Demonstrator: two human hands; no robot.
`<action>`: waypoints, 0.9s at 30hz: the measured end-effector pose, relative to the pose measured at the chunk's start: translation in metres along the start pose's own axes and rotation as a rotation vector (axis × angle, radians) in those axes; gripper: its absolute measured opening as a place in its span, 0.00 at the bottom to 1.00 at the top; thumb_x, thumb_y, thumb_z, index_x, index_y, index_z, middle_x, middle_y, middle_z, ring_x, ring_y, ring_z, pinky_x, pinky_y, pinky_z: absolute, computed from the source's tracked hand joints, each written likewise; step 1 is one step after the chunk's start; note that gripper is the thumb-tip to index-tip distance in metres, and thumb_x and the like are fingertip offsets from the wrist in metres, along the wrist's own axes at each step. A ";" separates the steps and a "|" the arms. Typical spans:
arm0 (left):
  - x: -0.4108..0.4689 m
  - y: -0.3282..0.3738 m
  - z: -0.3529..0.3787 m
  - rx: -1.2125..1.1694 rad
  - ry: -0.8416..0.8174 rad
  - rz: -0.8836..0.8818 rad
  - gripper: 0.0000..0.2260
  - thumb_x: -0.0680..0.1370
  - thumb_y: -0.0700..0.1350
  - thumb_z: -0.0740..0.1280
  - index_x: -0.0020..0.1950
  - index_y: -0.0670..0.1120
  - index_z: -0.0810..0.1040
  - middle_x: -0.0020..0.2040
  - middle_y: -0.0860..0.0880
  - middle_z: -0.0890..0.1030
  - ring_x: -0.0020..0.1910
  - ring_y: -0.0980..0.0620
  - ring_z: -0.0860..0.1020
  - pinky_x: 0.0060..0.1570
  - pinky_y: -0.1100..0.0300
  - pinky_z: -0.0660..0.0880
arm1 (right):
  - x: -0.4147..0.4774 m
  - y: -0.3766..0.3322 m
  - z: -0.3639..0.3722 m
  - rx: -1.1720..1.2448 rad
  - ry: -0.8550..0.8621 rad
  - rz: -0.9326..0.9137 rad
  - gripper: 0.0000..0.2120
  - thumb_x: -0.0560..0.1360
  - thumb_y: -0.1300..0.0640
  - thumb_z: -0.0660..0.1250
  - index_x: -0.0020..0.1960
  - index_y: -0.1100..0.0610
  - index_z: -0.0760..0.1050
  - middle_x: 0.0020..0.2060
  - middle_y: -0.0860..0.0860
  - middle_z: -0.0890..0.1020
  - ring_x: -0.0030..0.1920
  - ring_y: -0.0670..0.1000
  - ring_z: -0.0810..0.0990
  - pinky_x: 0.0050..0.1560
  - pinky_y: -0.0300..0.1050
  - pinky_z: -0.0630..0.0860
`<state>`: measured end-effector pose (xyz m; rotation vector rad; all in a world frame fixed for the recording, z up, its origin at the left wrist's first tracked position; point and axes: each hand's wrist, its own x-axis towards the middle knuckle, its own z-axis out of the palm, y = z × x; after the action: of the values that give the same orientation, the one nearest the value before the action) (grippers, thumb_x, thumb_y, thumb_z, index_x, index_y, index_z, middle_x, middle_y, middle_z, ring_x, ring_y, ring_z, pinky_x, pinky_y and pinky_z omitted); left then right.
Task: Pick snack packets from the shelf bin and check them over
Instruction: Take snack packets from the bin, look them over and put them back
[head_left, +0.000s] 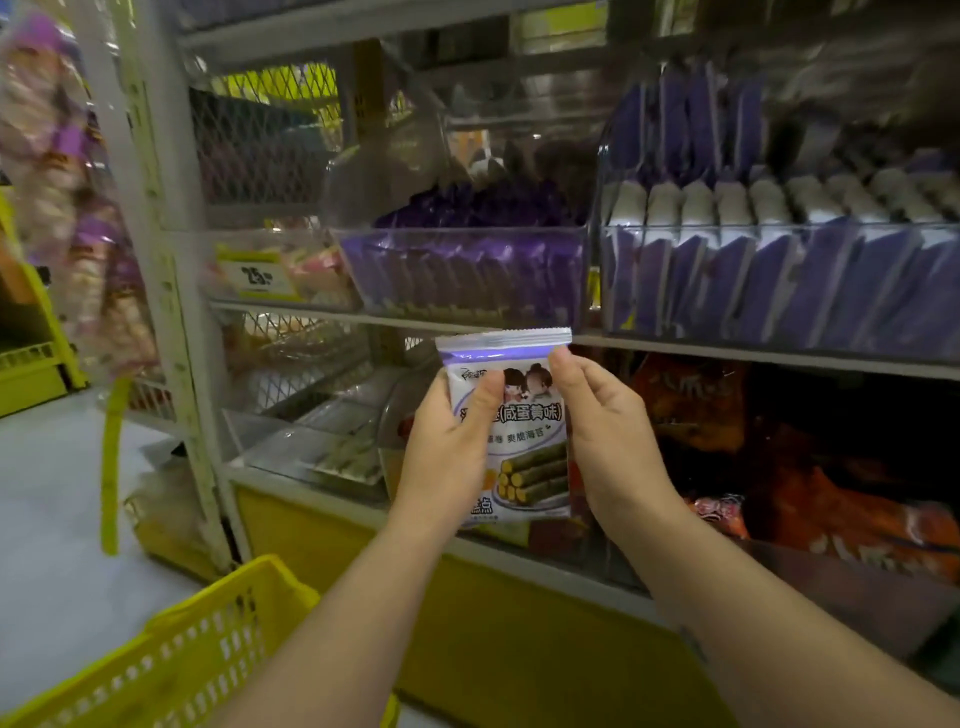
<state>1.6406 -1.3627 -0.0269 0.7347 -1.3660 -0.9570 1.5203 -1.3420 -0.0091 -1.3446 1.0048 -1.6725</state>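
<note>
Left hand fingers: thumb curled across the front of the glossy white-and-purple printed snack packet, other fingers hidden behind it, firm grip on the left side. Right hand fingers curled, tips pinching the packet's upper right edge just below the crimped seal. Snack packet is held up in mid-air between both hands, upright, long axis vertical, crimped seal on top, printed face toward the camera, bottom edge tilted slightly. It sits in front of the shelf edge, just below the clear plastic bin of dark purple packets on the shelf above. To the right of that, a second clear divided bin holds purple-and-white packets standing in rows. Behind the packet and the hands, the lower shelf holds orange-red snack bags on the right and a clear plastic tray on the left. Yellow price tag on the left part of the upper shelf, blurred. White metal shelf upright at left, wire mesh behind it. Yellow perforated plastic basket at lower left, beside the left forearm. Blurred hanging bags at far left.
</note>
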 end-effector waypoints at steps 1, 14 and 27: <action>-0.002 -0.004 0.000 -0.016 -0.001 -0.007 0.19 0.75 0.58 0.64 0.60 0.49 0.76 0.52 0.52 0.85 0.51 0.54 0.84 0.48 0.61 0.80 | 0.001 0.003 0.000 0.037 0.011 0.024 0.18 0.73 0.44 0.65 0.50 0.59 0.80 0.48 0.59 0.85 0.52 0.59 0.83 0.57 0.60 0.78; -0.002 -0.015 -0.006 -0.169 -0.068 -0.210 0.11 0.69 0.50 0.70 0.46 0.46 0.85 0.46 0.42 0.86 0.44 0.47 0.84 0.43 0.56 0.80 | -0.002 0.020 -0.018 0.254 0.072 0.182 0.05 0.75 0.59 0.67 0.44 0.58 0.81 0.40 0.60 0.85 0.40 0.56 0.85 0.46 0.52 0.82; -0.009 0.000 -0.021 -0.248 -0.017 -0.376 0.20 0.74 0.55 0.63 0.53 0.40 0.82 0.50 0.37 0.83 0.48 0.44 0.81 0.63 0.39 0.71 | -0.009 0.022 -0.014 0.334 -0.022 0.252 0.17 0.70 0.53 0.68 0.52 0.64 0.80 0.45 0.62 0.85 0.44 0.57 0.85 0.45 0.51 0.83</action>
<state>1.6617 -1.3567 -0.0333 0.8084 -1.1160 -1.4037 1.5101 -1.3412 -0.0350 -0.9733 0.8013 -1.5486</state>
